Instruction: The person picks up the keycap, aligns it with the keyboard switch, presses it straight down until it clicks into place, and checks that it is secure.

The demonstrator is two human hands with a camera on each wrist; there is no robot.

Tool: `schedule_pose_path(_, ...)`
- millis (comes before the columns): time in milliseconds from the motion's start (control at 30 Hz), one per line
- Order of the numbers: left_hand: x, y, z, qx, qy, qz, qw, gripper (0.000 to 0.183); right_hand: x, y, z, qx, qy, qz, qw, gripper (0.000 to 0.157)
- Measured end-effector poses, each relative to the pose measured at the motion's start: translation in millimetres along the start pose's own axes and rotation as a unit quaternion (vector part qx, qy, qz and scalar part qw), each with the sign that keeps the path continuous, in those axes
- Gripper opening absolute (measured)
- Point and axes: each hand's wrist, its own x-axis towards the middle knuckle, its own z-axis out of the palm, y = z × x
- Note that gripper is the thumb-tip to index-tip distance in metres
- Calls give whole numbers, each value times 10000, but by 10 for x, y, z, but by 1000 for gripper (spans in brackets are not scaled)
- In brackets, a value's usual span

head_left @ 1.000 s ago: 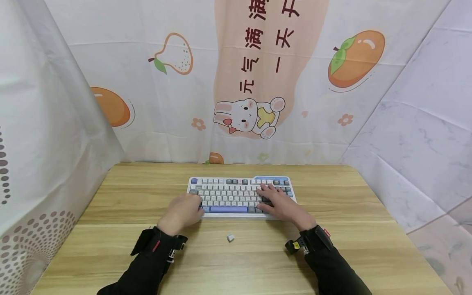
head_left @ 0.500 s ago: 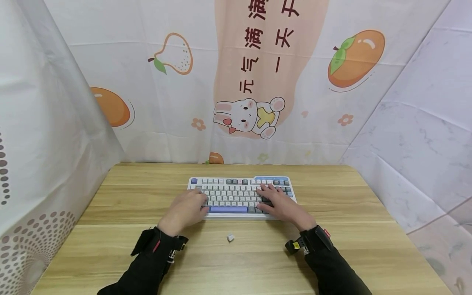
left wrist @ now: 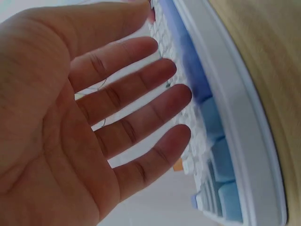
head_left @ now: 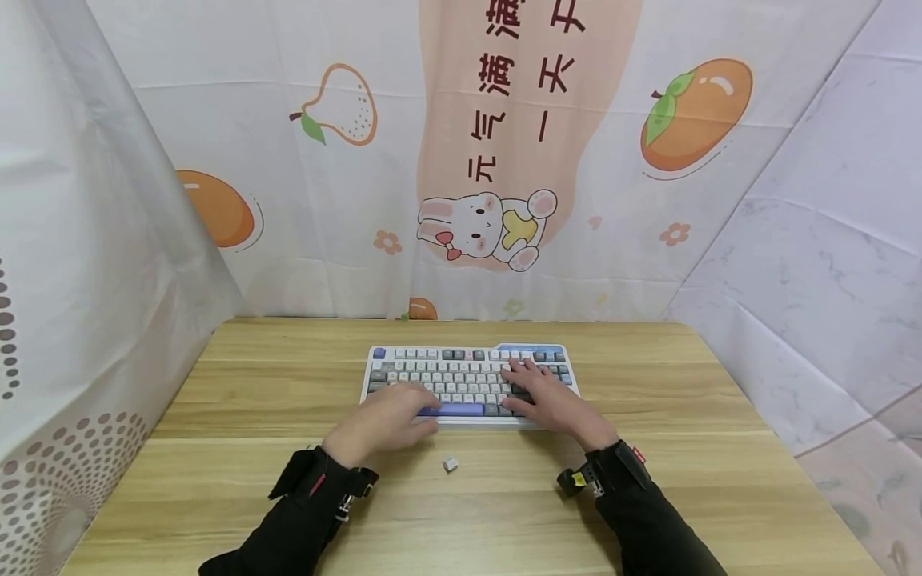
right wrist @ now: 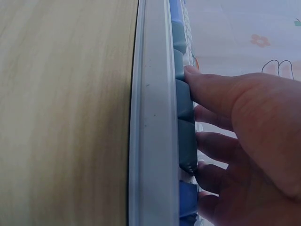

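Observation:
A white keyboard (head_left: 454,378) with grey, blue and purple keys lies across the wooden table. Over its lower left part is my left hand (head_left: 383,421), fingers spread and nothing in them; in the left wrist view its fingertips (left wrist: 181,96) hang close over the keys. The left fingers partly cover the purple space bar (head_left: 461,410). My right hand (head_left: 558,406) rests on the right-hand keys, fingers loosely bent. In the right wrist view its thumb (right wrist: 207,87) sits at the dark bottom-row keys (right wrist: 185,101). A small light keycap (head_left: 450,464) lies on the table between my wrists.
The wooden table (head_left: 720,480) ends at a printed curtain (head_left: 346,200) behind the keyboard. A white cloth (head_left: 94,200) hangs on the left, a marbled one (head_left: 828,240) on the right. Both wrists carry black straps (head_left: 619,464).
My left hand has moved right along the keyboard, from its left edge to the space bar, and its fingers have opened out. The right hand and the keycap stay put.

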Motion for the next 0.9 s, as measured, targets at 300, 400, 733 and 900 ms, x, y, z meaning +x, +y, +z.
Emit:
schedule_pose_path(300, 51, 117, 151, -154, -95, 615, 9979, 31, -6, 4, -3, 42, 4, 23, 10000, 58)
schedule_pose_path(400, 60, 163, 175, -107, -208, 610, 9979, 35, -5, 6, -1, 40, 9, 40, 10000, 58)
schedule_pose_path(733, 65, 209, 233, 95, -474, 706, 9963, 24, -1, 22, 12, 24, -6, 14, 10000, 58)
schedule_pose_path(900, 69, 198, 246, 161, -515, 681, 9962, 22, -1, 21, 8, 61, -24, 44, 10000, 57)
